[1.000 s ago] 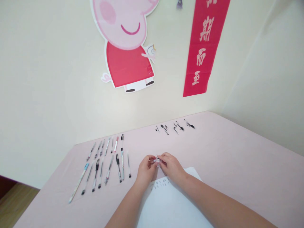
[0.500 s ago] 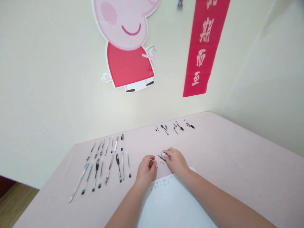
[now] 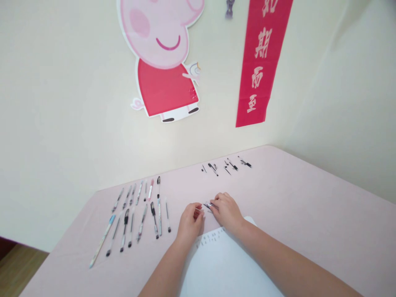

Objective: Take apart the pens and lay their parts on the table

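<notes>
My right hand is closed, its fingertips pinching a slim clear-and-dark pen piece just above the pink tabletop. A thin dark pen part lies close under those fingertips, and a small grey piece, perhaps a spring, is partly hidden there. My left hand rests on its side to the left, with fingers loosely curled and a gap between thumb and forefinger. Nothing shows in it. Below both hands lies a white sheet of paper with rows of small handwriting along its top edge.
Two rows of pens, including a blue-capped pen and a pink-and-white pen, lie on the left of the pink table. Several small groups of black pen parts lie near the back edge, by the wall.
My right fingers have moved slightly left and closed around the pen piece, drawing over the dark part beside it. My left hand has stayed nearly still. The view has shifted slightly.
</notes>
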A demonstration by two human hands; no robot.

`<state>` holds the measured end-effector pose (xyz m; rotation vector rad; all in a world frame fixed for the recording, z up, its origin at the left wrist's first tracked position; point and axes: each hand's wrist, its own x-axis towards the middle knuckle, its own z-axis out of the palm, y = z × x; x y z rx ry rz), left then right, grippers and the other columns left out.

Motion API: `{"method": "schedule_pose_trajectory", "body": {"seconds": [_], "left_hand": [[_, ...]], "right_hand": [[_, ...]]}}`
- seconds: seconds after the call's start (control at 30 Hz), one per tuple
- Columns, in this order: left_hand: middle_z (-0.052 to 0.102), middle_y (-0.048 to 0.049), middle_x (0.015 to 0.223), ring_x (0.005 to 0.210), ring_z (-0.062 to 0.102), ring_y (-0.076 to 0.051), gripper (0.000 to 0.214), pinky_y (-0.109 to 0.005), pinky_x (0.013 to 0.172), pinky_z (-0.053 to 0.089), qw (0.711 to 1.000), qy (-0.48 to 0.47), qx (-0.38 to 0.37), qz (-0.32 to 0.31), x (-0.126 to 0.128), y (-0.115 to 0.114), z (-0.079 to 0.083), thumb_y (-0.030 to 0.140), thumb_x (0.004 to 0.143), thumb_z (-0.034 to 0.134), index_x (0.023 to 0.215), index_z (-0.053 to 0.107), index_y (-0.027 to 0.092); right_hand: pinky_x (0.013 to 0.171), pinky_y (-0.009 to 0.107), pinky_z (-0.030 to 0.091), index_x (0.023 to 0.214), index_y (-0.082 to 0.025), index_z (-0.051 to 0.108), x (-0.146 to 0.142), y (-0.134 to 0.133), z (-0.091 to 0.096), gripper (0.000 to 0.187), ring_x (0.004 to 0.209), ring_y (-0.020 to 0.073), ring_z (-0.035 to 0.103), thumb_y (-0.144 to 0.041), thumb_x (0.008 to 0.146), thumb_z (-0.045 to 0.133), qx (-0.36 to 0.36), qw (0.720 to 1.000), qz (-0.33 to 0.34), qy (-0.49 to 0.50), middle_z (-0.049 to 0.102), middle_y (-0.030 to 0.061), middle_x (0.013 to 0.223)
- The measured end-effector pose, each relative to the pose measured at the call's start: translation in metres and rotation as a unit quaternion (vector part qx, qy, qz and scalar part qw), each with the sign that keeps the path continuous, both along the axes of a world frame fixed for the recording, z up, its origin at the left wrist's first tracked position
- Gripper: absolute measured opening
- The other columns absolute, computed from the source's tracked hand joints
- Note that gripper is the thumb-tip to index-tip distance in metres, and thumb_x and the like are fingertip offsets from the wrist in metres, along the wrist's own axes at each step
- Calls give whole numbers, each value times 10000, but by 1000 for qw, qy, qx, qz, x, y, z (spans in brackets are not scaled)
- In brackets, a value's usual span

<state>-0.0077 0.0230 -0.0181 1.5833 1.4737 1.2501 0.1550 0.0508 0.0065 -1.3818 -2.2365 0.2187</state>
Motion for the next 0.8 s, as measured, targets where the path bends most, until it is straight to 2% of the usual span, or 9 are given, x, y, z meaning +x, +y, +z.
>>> {"method": "schedule_pose_trajectory", "body": {"seconds": [0.13,0.23,0.4,0.57,0.8], "left_hand": [[606,-37,812,677,566,-154,188,-294,646,449,1000,19,1,-7,0,0,0,193,693,567,876,607,191],[606,-37,816,683,566,-151,210,-291,651,455,1000,19,-1,-9,-1,0,-1,167,679,568,885,603,190],[606,-32,823,675,562,-133,233,-276,648,464,1000,21,-5,-6,-1,2,-3,128,665,560,888,594,183],[606,-29,846,707,568,-125,249,-271,671,476,999,52,-11,-7,0,2,-2,115,677,535,916,571,172],[600,-30,834,693,567,-124,248,-271,662,476,998,65,-8,-11,-1,3,-4,118,685,527,925,563,168]], "right_hand": [[810,305,371,906,-196,691,15,12,4,213,890,204,507,-201,822,496,-16,1000,-1,10,614,81,897],[800,280,370,872,-166,689,32,22,3,240,866,187,540,-139,810,459,-62,998,-21,-1,619,86,880],[693,250,372,893,-138,627,47,19,1,187,774,169,553,-147,749,508,-126,990,-50,-26,608,81,867],[705,245,355,926,-141,581,39,13,4,219,792,170,543,-99,728,498,-133,987,-55,-64,606,82,887],[771,247,367,963,-144,614,15,32,5,242,857,178,559,-107,801,438,-106,992,-39,-65,610,93,926]]}}
